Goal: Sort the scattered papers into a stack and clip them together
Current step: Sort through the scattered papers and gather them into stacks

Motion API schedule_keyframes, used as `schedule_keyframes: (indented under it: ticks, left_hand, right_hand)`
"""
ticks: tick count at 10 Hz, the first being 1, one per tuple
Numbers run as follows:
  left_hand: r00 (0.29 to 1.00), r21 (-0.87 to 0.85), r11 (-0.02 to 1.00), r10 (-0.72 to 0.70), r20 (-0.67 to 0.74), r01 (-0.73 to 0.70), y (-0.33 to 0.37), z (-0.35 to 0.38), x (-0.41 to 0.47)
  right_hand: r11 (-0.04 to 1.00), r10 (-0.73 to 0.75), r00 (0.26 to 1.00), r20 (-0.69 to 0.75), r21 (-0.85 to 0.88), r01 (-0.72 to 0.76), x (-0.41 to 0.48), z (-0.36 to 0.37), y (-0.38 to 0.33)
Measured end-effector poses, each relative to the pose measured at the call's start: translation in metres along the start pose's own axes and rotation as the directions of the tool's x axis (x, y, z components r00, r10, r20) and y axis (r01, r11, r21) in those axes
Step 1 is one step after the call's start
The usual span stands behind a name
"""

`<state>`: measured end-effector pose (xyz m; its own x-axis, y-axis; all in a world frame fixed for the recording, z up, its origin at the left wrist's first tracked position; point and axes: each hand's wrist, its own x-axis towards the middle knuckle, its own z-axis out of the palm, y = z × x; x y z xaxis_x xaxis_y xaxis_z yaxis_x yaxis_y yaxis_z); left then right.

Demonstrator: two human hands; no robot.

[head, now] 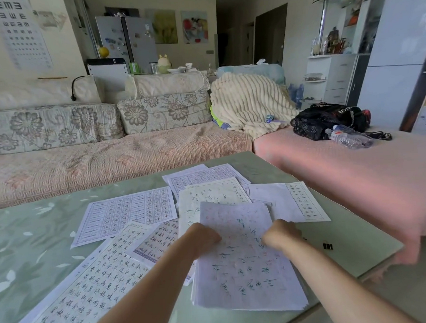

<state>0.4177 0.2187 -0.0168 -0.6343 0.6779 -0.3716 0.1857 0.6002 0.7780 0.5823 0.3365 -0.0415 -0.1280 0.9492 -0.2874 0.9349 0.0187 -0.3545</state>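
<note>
Several loose sheets still lie spread over the green tabletop (38,232), so by my judgement the gathering is only partly done. At the near left, a large calligraphy sheet (90,286) runs slantwise toward the edge. Beyond it lies a gridded practice sheet (128,212), and a small purple-bordered sheet (157,240) is tucked between the two, partly overlapped.

The left hand (202,237) is curled onto the left edge of the stack of papers (245,278), which sits near centre with its lower edge toward the person. The right hand (280,235) is curled onto the opposite edge at about the same height. Holding both sides like this probably serves to square the sheets. The near corners look fanned, which suggests the edges are not yet flush. The fingertips are hidden under the paper, so how tightly they pinch cannot be told.

Beyond the stack, a cream sheet (213,193) overlaps a far gridded sheet (203,176). To their right lies a mostly blank sheet (283,202) with writing along one side.

A black binder clip (327,246) waits on bare tabletop just right of the right hand. It is unused, within easy reach for the final clipping.
</note>
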Motion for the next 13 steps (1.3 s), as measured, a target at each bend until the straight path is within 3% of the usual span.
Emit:
schedule_keyframes:
  ticks: [1, 2, 3, 4, 5, 6, 7, 9, 12, 13]
  left_hand:
    - [0.998, 0.058, 0.998, 0.04, -0.042, -0.038, 0.002, 0.005, 0.0]
    - [0.999, -0.149, 0.988, 0.041, -0.003, -0.041, 0.002, 0.004, -0.003]
    - [0.997, -0.31, 0.948, 0.081, -0.005, -0.078, 0.003, -0.004, -0.014]
    - [0.986, -0.452, 0.877, 0.15, -0.069, -0.165, -0.002, -0.025, -0.023]
    - [0.971, -0.546, 0.803, 0.201, -0.129, -0.239, -0.01, -0.055, -0.032]
    - [0.947, -0.574, 0.753, 0.236, -0.218, -0.32, -0.021, -0.09, -0.039]
    - [0.906, -0.575, 0.703, 0.28, -0.317, -0.418, -0.031, -0.125, -0.046]
    - [0.767, -0.475, 0.64, 0.304, -0.565, -0.604, -0.039, -0.172, -0.054]
    - [0.739, -0.402, 0.684, 0.305, -0.601, -0.609, -0.075, -0.18, -0.061]
    - [0.674, -0.347, 0.664, 0.326, -0.663, -0.662, -0.069, -0.183, -0.062]
  right_hand:
    - [0.996, -0.011, 0.999, 0.032, 0.087, 0.008, 0.002, 0.0, 0.002]
    - [0.987, -0.005, 0.999, 0.052, 0.16, -0.003, 0.001, -0.002, 0.002]
    - [0.992, 0.013, 1.0, 0.023, 0.124, -0.016, -0.005, -0.007, -0.005]
    - [0.97, -0.008, 0.999, -0.034, 0.242, 0.016, -0.014, -0.014, -0.019]
    - [0.752, -0.211, 0.977, -0.005, 0.638, 0.166, -0.025, -0.014, -0.037]
    - [0.556, -0.402, 0.915, -0.037, 0.784, 0.276, -0.042, -0.015, -0.061]
    - [0.457, -0.503, 0.857, -0.113, 0.807, 0.375, -0.061, -0.014, -0.094]
    - [0.315, -0.552, 0.777, -0.304, 0.787, 0.531, -0.103, -0.01, -0.148]
    - [0.384, -0.605, 0.77, -0.201, 0.774, 0.504, -0.114, 0.018, -0.161]
    - [0.383, -0.588, 0.774, -0.235, 0.762, 0.522, -0.116, 0.014, -0.164]
